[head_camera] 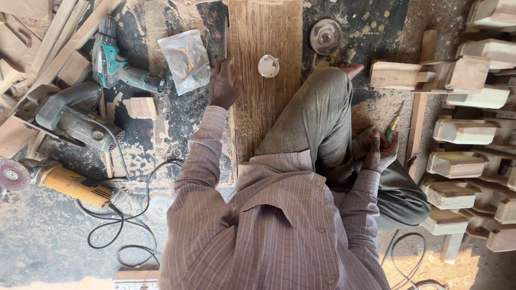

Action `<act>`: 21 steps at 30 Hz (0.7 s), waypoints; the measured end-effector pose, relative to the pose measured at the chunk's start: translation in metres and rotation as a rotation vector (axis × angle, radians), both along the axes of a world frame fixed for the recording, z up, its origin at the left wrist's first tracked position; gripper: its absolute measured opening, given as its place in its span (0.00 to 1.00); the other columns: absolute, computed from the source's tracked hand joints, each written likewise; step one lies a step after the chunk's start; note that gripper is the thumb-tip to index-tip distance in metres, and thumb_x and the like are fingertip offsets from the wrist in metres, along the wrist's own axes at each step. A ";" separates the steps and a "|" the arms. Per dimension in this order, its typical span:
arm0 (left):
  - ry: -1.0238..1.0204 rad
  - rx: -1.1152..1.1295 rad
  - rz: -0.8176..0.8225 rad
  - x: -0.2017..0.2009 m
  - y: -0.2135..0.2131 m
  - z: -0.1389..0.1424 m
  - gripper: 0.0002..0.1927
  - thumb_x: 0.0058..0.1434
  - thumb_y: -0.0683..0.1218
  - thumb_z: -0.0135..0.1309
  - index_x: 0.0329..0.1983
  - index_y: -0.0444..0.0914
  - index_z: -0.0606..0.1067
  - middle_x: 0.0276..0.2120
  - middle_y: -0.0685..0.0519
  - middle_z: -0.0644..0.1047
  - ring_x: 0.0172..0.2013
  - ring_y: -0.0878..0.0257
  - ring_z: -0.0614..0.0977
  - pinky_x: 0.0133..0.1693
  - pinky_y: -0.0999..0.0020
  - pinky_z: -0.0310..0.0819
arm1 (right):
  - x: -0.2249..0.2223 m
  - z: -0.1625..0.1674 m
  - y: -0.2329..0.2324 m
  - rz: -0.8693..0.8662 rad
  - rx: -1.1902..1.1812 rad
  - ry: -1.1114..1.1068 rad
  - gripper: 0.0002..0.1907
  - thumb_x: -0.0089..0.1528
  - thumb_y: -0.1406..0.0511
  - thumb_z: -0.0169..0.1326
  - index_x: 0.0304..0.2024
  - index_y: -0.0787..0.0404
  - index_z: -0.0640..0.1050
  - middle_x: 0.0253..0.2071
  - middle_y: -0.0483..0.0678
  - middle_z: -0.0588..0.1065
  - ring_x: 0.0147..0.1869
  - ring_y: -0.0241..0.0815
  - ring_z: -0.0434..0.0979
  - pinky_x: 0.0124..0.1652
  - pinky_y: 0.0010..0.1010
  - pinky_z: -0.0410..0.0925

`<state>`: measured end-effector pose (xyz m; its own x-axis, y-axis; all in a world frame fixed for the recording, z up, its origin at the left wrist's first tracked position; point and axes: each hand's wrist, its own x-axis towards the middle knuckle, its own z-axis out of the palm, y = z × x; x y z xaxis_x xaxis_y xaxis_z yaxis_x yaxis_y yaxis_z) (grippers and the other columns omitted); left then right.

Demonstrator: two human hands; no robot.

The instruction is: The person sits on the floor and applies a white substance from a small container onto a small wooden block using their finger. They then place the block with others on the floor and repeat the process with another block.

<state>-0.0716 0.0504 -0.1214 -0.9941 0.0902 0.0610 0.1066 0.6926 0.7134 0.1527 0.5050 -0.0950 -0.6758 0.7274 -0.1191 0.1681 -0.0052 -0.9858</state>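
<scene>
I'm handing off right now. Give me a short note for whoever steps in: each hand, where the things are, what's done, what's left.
Left hand: resting on the left edge of the wooden plank, holding nothing visible.
Right hand: closed around a green-handled tool, off to the plank's right beside the knee.
Small white round lid lies on the plank.
Done: plank laid flat on the floor, tool in hand.
Left: tool not yet brought to the plank.

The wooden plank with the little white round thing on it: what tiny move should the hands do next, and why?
Probably bring the right hand, which grips a small green-handled tool off to the side, over to the long pale wooden plank. The left hand already rests on the plank's left edge, near the small white round cap, while the tool is away from the wood.
</scene>
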 end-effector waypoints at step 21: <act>0.383 0.138 -0.097 -0.222 0.115 0.023 0.30 0.65 0.45 0.64 0.65 0.32 0.63 0.52 0.39 0.75 0.46 0.48 0.82 0.44 0.54 0.82 | -0.010 -0.011 0.003 0.021 0.116 -0.114 0.44 0.66 0.64 0.64 0.76 0.71 0.56 0.48 0.52 0.81 0.50 0.36 0.81 0.51 0.28 0.75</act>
